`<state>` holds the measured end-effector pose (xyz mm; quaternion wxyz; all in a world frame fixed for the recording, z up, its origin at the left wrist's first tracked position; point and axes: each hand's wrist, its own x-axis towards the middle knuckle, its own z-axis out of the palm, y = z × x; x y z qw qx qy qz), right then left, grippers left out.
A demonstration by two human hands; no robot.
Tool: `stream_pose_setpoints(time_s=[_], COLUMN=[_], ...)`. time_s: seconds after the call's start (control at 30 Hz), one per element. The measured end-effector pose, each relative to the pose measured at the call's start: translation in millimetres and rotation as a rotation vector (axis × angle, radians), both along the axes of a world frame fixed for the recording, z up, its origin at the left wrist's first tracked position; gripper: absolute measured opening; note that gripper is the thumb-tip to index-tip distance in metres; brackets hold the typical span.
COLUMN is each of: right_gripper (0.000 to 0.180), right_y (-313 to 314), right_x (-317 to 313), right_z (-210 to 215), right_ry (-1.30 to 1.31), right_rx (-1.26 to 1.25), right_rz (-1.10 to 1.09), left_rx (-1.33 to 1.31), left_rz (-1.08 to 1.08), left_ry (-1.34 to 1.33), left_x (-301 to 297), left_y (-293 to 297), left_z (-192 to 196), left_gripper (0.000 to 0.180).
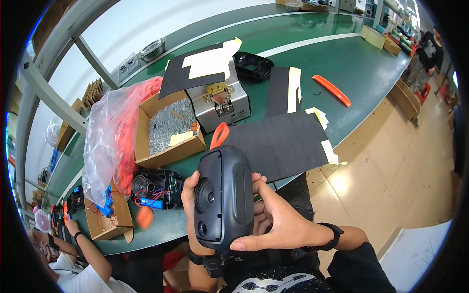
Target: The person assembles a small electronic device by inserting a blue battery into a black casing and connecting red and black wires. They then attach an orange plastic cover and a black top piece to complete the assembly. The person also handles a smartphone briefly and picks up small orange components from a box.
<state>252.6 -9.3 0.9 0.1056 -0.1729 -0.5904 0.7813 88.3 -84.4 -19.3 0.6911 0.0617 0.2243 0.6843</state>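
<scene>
A dark grey portable speaker is held upright on its end in front of me, its round driver and a smaller round part facing left. An orange strap loop shows at its top end. My left hand grips its left side, with most of those fingers hidden behind the casing. From the right, my right hand closes round the other side, thumb on the lower end. Left of the speaker, on the green bench, lies an opened speaker housing with a driver, coloured wires and a blue battery inside.
Behind are a cardboard box of screws, a silver machine, a black foam mat, a black shell and an orange strip. A plastic bag and battery box stand left, near a co-worker's arm.
</scene>
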Motion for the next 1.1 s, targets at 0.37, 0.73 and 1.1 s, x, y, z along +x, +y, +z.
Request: stream_pose_setpoints(time_s=[0.37, 0.73, 1.1], right_gripper=[0.065, 0.067, 0.074], right_y=[65, 385, 514], right_x=[31, -24, -153], right_z=[9, 38, -23], right_ry=[0.144, -0.147, -0.402], right_rx=[-0.163, -0.057, 0.434], right_rz=[-0.29, -0.748, -1.01], left_rx=[0.022, -0.031, -0.048], left_rz=[0.286, 0.667, 0.808], left_ry=[0.66, 1.743, 1.842], left_x=[15, 26, 31], left_y=[30, -11, 7], left_z=[0, -27, -17], left_gripper=[0.064, 0.008, 0.004])
